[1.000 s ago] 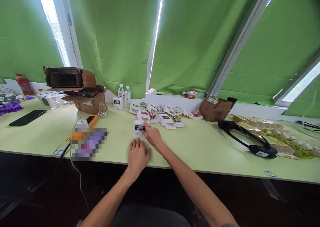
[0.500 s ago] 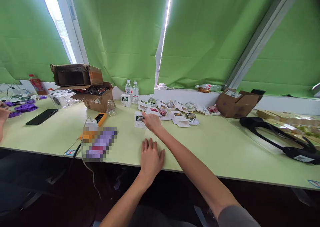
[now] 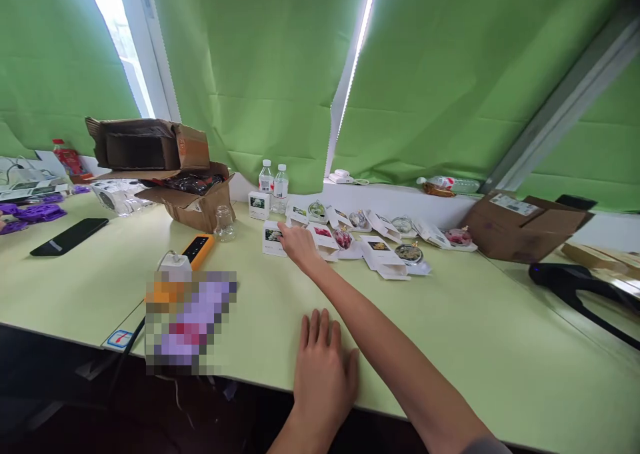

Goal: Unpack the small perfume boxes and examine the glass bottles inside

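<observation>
My left hand (image 3: 324, 367) lies flat on the pale green table (image 3: 450, 321) near its front edge, fingers stretched out, holding nothing. My right hand (image 3: 299, 244) reaches far forward and rests against a small white box with a picture on it (image 3: 273, 238), fingers on its right side; I cannot see whether they grip it. Just behind and to the right lie several more small white boxes (image 3: 380, 251), some opened, with round glass ornaments (image 3: 409, 253) among them.
Two water bottles (image 3: 273, 182) and a small glass jar (image 3: 223, 223) stand at the back. Open cardboard boxes (image 3: 165, 174) sit at back left, another cardboard box (image 3: 525, 224) at right. A black phone (image 3: 69, 235), an orange device (image 3: 197, 249) and a black headset (image 3: 580, 287) lie on the table.
The view swung left and closer to the table. My right hand stretched further out with the small white box, and my left hand slid back toward the front edge.
</observation>
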A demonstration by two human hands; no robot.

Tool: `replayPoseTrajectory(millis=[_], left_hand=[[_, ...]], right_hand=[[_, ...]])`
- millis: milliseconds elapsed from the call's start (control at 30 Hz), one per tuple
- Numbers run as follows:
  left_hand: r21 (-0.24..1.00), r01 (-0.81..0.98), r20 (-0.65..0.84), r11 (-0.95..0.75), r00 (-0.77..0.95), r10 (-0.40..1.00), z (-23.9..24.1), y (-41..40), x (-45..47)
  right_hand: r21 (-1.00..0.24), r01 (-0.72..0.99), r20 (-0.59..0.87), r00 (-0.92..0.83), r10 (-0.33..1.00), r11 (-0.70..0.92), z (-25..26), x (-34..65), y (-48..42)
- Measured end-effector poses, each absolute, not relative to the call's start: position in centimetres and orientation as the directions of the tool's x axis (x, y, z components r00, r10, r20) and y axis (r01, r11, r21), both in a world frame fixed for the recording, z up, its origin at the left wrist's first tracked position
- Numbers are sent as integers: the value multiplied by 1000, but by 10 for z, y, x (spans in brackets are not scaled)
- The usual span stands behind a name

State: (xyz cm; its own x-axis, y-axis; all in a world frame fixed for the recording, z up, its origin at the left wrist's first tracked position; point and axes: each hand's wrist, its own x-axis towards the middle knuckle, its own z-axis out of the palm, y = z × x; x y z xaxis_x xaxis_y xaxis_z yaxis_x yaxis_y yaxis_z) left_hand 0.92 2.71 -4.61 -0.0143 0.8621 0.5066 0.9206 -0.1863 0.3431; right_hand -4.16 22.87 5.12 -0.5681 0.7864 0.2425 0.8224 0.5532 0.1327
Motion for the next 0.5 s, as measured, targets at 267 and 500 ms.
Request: replayPoseTrajectory(millis=[267, 500], left_hand=[[369, 906, 635, -210, -80, 768, -77, 42, 19], [369, 917, 851, -150, -269, 452, -132, 74, 44]], right_hand=[[94, 828, 280, -554, 784, 552, 44, -79, 270], [52, 813, 276, -570, 774, 580, 41, -112, 308]])
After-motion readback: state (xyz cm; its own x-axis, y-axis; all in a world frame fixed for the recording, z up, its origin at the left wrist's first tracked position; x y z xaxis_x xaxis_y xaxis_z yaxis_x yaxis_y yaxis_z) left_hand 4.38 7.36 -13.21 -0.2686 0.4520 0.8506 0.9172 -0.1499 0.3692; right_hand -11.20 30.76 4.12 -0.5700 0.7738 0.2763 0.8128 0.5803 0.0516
